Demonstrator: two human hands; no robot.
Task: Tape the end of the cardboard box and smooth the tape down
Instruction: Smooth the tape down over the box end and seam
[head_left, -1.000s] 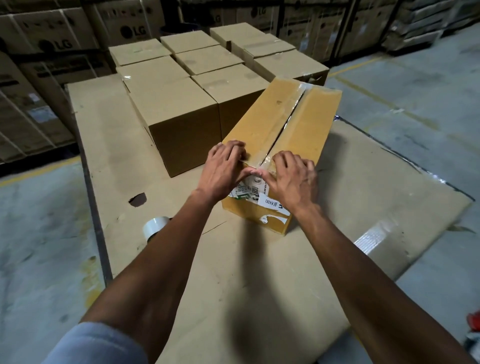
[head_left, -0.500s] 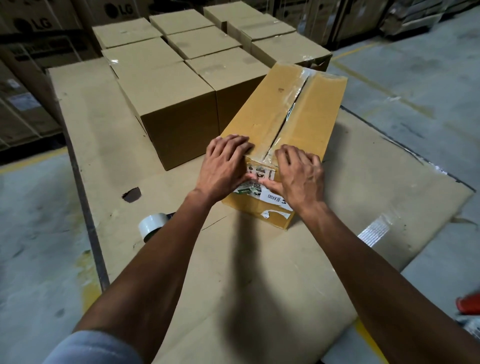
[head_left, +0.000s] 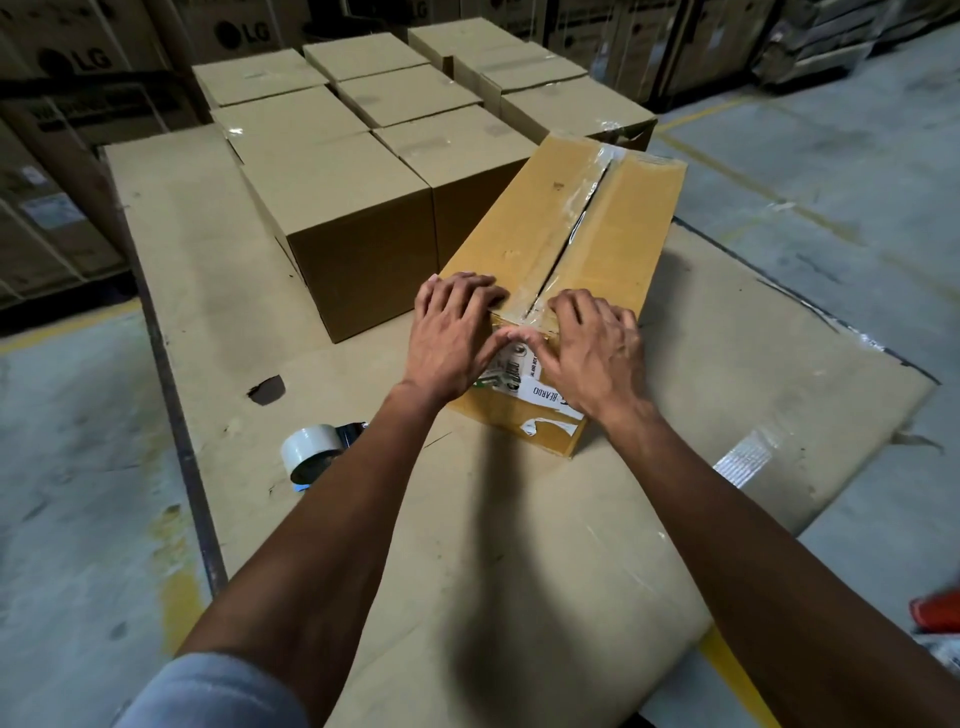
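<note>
A long yellow-brown cardboard box lies on a flat cardboard sheet, its near end facing me. Clear tape runs along the top seam between the flaps. My left hand lies flat on the near left corner, fingers on the top, thumb down on the end face. My right hand presses the near right part the same way, thumb on the white label. The two thumbs almost meet over the end face. Neither hand holds anything.
A tape roll in a dispenser lies on the sheet, left of my left forearm. Several sealed cartons stand in rows behind and left of the box. Stacked printed cartons line the back. Concrete floor lies to the right.
Both hands stayed on the near end of the box, sliding slightly down over its edge with the thumbs drawing together. My head view shifted a little; the box did not move.
</note>
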